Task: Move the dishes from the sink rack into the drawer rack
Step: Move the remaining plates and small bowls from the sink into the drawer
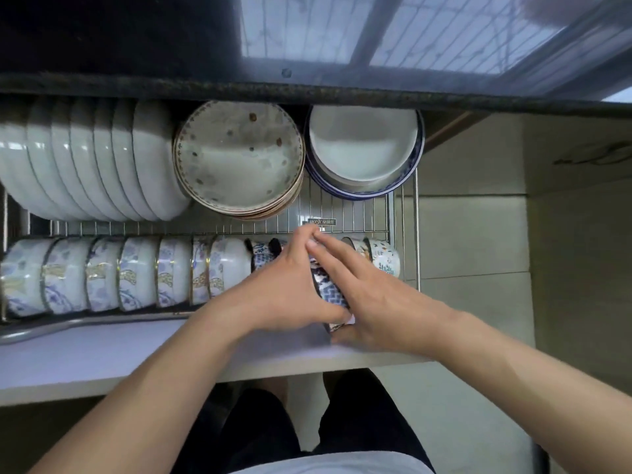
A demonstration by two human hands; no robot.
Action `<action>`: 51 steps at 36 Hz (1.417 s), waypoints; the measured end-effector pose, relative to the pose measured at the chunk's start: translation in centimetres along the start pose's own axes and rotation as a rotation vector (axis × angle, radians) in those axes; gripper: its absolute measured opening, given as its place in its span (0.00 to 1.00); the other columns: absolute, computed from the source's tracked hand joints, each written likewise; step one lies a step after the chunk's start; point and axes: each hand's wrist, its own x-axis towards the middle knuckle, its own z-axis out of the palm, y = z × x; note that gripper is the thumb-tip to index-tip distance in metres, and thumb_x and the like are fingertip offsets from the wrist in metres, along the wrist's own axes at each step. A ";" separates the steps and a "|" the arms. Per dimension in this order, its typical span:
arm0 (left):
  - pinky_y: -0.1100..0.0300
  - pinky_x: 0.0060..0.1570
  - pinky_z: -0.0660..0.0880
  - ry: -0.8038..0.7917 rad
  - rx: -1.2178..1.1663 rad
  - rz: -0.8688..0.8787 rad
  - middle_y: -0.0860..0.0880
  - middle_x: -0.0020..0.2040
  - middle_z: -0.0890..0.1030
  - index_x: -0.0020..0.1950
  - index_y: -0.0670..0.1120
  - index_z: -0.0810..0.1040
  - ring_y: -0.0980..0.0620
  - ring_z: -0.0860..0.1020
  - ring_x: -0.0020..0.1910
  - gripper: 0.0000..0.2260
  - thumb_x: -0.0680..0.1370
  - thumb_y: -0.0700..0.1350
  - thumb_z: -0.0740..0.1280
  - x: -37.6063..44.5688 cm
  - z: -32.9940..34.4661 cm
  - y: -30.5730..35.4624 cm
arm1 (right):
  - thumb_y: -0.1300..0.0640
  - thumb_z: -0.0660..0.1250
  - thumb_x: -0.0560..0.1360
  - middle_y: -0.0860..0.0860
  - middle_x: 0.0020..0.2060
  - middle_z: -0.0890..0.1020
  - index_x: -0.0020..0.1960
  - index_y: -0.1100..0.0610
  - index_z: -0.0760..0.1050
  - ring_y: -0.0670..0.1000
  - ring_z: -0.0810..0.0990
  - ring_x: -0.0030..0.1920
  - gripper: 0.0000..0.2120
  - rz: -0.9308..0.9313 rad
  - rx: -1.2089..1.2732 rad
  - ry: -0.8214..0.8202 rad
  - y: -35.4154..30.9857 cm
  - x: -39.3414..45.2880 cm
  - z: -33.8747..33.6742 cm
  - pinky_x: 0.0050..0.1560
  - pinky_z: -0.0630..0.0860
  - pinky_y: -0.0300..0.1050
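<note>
A blue-and-white patterned bowl (330, 291) stands on edge in the front row of the wire drawer rack (355, 213). My left hand (290, 285) grips its left side and my right hand (369, 295) grips its right side, fingertips meeting over the top rim. Most of the bowl is hidden behind my hands. To its left stands a row of white bowls with blue and gold flowers (136, 271). Two small painted bowls (383, 256) stand to its right at the row's end.
The back row holds a stack of white plates on edge (95, 159), speckled beige plates (239, 155) and blue-rimmed white dishes (362, 148). A dark countertop edge (307, 90) overhangs the drawer. The white drawer front (136, 354) lies below my arms. Tiled floor (472, 234) is at the right.
</note>
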 end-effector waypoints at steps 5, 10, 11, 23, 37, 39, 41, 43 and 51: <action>0.60 0.68 0.66 -0.175 -0.282 0.067 0.59 0.77 0.64 0.79 0.68 0.41 0.57 0.70 0.72 0.54 0.70 0.57 0.80 2.6 0.8 -0.3 | 0.46 0.76 0.67 0.44 0.76 0.55 0.82 0.49 0.45 0.43 0.60 0.74 0.54 0.096 -0.015 0.024 2.6 -2.1 -0.9 0.68 0.58 0.25; 0.47 0.79 0.54 0.026 0.390 0.138 0.51 0.83 0.56 0.84 0.51 0.51 0.50 0.55 0.81 0.42 0.77 0.64 0.68 6.6 1.6 -3.0 | 0.45 0.84 0.62 0.42 0.74 0.58 0.82 0.50 0.52 0.44 0.64 0.73 0.59 0.369 0.176 0.194 6.4 -3.4 -2.2 0.76 0.64 0.45; 0.45 0.79 0.53 0.062 0.525 0.137 0.49 0.84 0.55 0.83 0.49 0.53 0.48 0.53 0.82 0.41 0.78 0.65 0.66 7.4 2.2 -3.6 | 0.46 0.85 0.61 0.43 0.74 0.59 0.81 0.50 0.53 0.43 0.64 0.72 0.59 0.397 0.203 0.234 6.9 -3.3 -2.4 0.76 0.63 0.45; 0.38 0.77 0.52 0.202 0.788 0.200 0.49 0.76 0.68 0.75 0.51 0.64 0.47 0.61 0.79 0.36 0.72 0.61 0.73 7.8 2.8 -8.0 | 0.36 0.77 0.64 0.55 0.73 0.64 0.80 0.56 0.53 0.61 0.70 0.71 0.55 0.194 -0.252 0.039 5.4 4.4 0.4 0.76 0.58 0.65; 0.38 0.79 0.40 0.164 0.743 0.114 0.52 0.82 0.61 0.82 0.49 0.55 0.49 0.52 0.83 0.46 0.72 0.64 0.73 7.8 1.8 -8.8 | 0.32 0.76 0.64 0.57 0.71 0.71 0.78 0.57 0.57 0.60 0.67 0.74 0.54 0.297 -0.390 -0.104 8.2 7.0 5.9 0.79 0.44 0.65; 0.38 0.78 0.40 0.157 0.731 0.099 0.52 0.82 0.60 0.82 0.49 0.55 0.49 0.52 0.83 0.46 0.72 0.64 0.72 7.9 1.8 -8.5 | 0.32 0.75 0.64 0.57 0.74 0.69 0.79 0.57 0.55 0.60 0.60 0.78 0.55 0.269 -0.404 -0.093 8.7 6.8 6.2 0.79 0.43 0.65; 0.39 0.78 0.41 0.149 0.723 0.087 0.52 0.82 0.60 0.82 0.50 0.55 0.49 0.51 0.83 0.46 0.72 0.65 0.72 8.1 1.9 -8.2 | 0.31 0.74 0.65 0.56 0.77 0.65 0.79 0.57 0.54 0.60 0.51 0.81 0.55 0.247 -0.421 -0.096 9.3 6.5 6.3 0.79 0.41 0.65; 0.39 0.79 0.42 0.144 0.724 0.081 0.52 0.82 0.61 0.82 0.50 0.55 0.47 0.52 0.82 0.45 0.72 0.65 0.72 8.3 2.0 -7.8 | 0.30 0.72 0.67 0.55 0.79 0.61 0.80 0.56 0.51 0.61 0.45 0.82 0.55 0.258 -0.410 -0.115 9.7 6.0 6.1 0.79 0.39 0.64; 0.38 0.78 0.45 0.112 0.794 0.047 0.47 0.80 0.62 0.82 0.49 0.55 0.42 0.55 0.80 0.45 0.72 0.65 0.71 9.8 3.5 -6.0 | 0.28 0.68 0.69 0.60 0.81 0.52 0.82 0.61 0.45 0.65 0.43 0.81 0.59 0.338 -0.559 -0.146 9.2 6.0 6.3 0.78 0.41 0.67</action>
